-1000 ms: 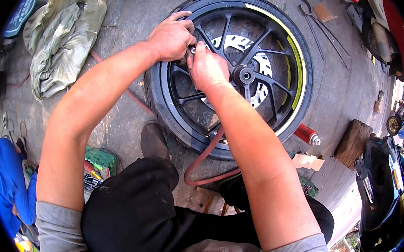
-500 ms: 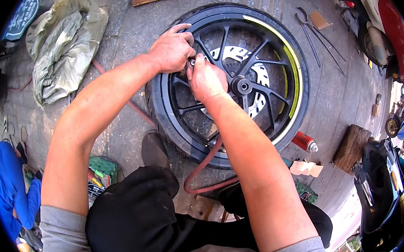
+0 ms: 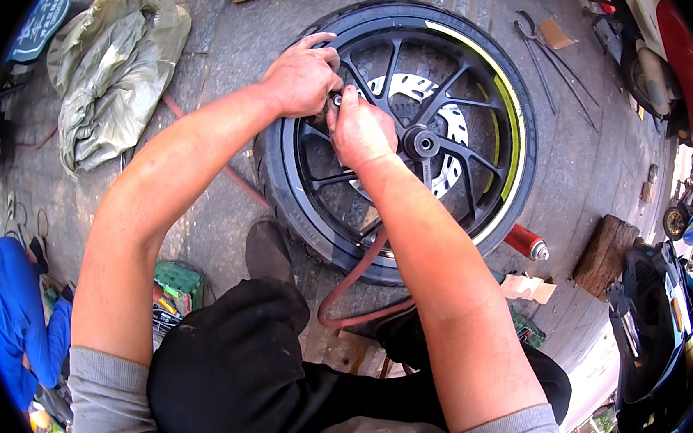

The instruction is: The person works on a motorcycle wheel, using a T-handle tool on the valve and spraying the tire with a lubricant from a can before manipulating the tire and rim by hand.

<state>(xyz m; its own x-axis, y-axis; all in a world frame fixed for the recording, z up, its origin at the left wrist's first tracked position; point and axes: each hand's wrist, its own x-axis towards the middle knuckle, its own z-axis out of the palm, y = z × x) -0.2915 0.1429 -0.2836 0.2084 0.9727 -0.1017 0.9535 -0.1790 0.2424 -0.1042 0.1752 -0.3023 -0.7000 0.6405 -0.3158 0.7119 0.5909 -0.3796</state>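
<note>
A motorcycle wheel [image 3: 501, 98] with black spokes, a tyre and a yellow-green rim stripe lies flat on the ground in front of me. Over its upper left rim, my left hand [image 3: 305, 79] curls inward, its index finger reaching onto the tyre. What its closed fingers hold is hidden. Close against it, my right hand [image 3: 364, 131] pinches a small round metal fitting [image 3: 337, 99] at the rim's inner side. A slotted silver brake disc [image 3: 456, 125] shows beneath the spokes, around the hub [image 3: 421, 143]. The red hose [image 3: 340, 292] loops below the tyre and passes under my right forearm.
A crumpled tarp [image 3: 112, 72] lies left. Right of the wheel are a red spray can [image 3: 528, 242], a wooden block [image 3: 604, 254] and long metal tools [image 3: 553, 65]. A green crate [image 3: 180, 280] stands near my left knee. A person in blue [image 3: 13, 311] is at lower left.
The wheel and both hands sit slightly farther right and higher in the picture. My hands keep the same place on the rim and nearly the same grip.
</note>
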